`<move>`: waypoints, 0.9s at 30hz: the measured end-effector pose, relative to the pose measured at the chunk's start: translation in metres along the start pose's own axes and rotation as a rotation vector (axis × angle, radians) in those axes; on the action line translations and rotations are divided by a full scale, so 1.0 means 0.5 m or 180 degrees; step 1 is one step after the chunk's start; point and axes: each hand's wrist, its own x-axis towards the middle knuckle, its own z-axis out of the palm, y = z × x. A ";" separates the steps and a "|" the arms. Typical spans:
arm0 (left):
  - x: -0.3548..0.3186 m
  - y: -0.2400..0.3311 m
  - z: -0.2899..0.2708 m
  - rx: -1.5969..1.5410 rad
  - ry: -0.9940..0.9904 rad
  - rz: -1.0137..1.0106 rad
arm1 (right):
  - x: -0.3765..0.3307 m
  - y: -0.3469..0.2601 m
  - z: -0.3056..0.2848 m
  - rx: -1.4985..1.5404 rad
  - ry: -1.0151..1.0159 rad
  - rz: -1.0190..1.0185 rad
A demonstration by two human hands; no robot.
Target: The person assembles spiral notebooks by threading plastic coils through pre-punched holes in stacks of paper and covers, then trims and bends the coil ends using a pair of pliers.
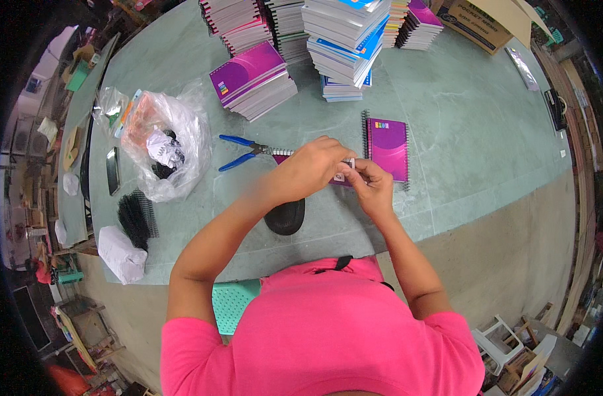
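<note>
At the center of the frame, 2 hands meet over a purple-covered notebook (341, 183): the right hand (375, 189) has thumb and forefinger closed on a small white printed piece (339, 177), while the left hand (318, 167) curls against it, fingertips hidden, so I cannot tell how firmly it grips. The white piece looks thin and light, likely to crease, and is best taken by its edges. The notebook should be light too, with a smooth, perhaps slippery cover; its pages probably flex, so the bare lower edge offers a safer hold than the middle. Most of that cover lies under the left hand, and how it is bound cannot be made out. Just below the left wrist, a dark rounded object (285, 218) is partly covered by the forearm, its kind unclear.
</note>
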 end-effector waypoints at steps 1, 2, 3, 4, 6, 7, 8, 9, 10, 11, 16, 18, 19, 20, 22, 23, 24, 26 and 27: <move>0.000 0.000 0.002 -0.0010 0.0001 0.0039 | -0.004 -0.006 -0.004 -0.0097 -0.0017 -0.0048; 0.002 0.007 -0.001 -0.0009 -0.0002 0.0073 | -0.007 -0.012 -0.006 -0.0180 -0.0038 -0.0098; 0.003 0.016 -0.005 0.0062 -0.0074 -0.0003 | -0.010 -0.017 -0.008 -0.0264 -0.0060 -0.0149; 0.003 0.029 -0.012 0.0134 -0.0143 -0.0080 | -0.013 -0.024 -0.007 -0.0293 -0.0070 -0.0243; 0.004 0.054 -0.018 0.0353 -0.0168 -0.0191 | -0.017 -0.037 -0.003 -0.0361 -0.0089 -0.0441; 0.004 0.065 -0.014 0.0498 -0.0130 -0.0227 | -0.020 -0.037 -0.003 -0.0298 -0.0087 -0.0416; 0.005 0.073 -0.012 0.0638 -0.0086 -0.0257 | -0.022 -0.038 -0.004 -0.0243 -0.0084 -0.0393; 0.004 0.073 -0.009 0.0596 -0.0063 -0.0306 | -0.023 -0.040 -0.005 -0.0189 -0.0078 -0.0370; 0.002 0.070 -0.005 0.0551 -0.0043 -0.0353 | -0.023 -0.047 -0.012 -0.0432 -0.0004 -0.0586; 0.006 0.071 -0.002 0.0504 -0.0015 -0.0396 | -0.022 -0.059 -0.027 -0.0683 0.0070 -0.0804; 0.019 0.068 -0.030 0.1098 0.0635 -0.0284 | 0.002 -0.088 -0.126 -0.1803 0.0921 -0.2100; 0.008 0.043 -0.042 0.1131 0.0506 -0.0427 | 0.002 -0.039 -0.161 -0.2645 0.0790 -0.2244; -0.004 0.023 -0.040 0.1126 0.0491 -0.0485 | -0.005 0.020 -0.167 -0.2698 0.0641 -0.2043; -0.008 0.005 -0.037 0.1125 0.0480 -0.0535 | -0.015 0.046 -0.167 -0.2837 0.0525 -0.1972; -0.019 -0.002 -0.042 0.1235 0.0321 -0.0541 | -0.029 0.068 -0.159 -0.3076 0.0249 -0.1844; -0.031 -0.004 -0.047 0.1293 0.0248 -0.0574 | -0.026 0.068 -0.157 -0.3021 0.0216 -0.1778; -0.039 -0.013 -0.056 0.1388 0.0324 -0.0534 | -0.025 0.067 -0.159 -0.3135 0.0106 -0.1708; -0.044 -0.040 -0.087 0.1610 0.0514 -0.0465 | -0.019 0.056 -0.169 -0.3352 -0.0133 -0.1620; -0.044 -0.061 -0.108 0.1783 0.0779 -0.0480 | -0.013 0.030 -0.161 -0.3301 -0.0281 -0.1539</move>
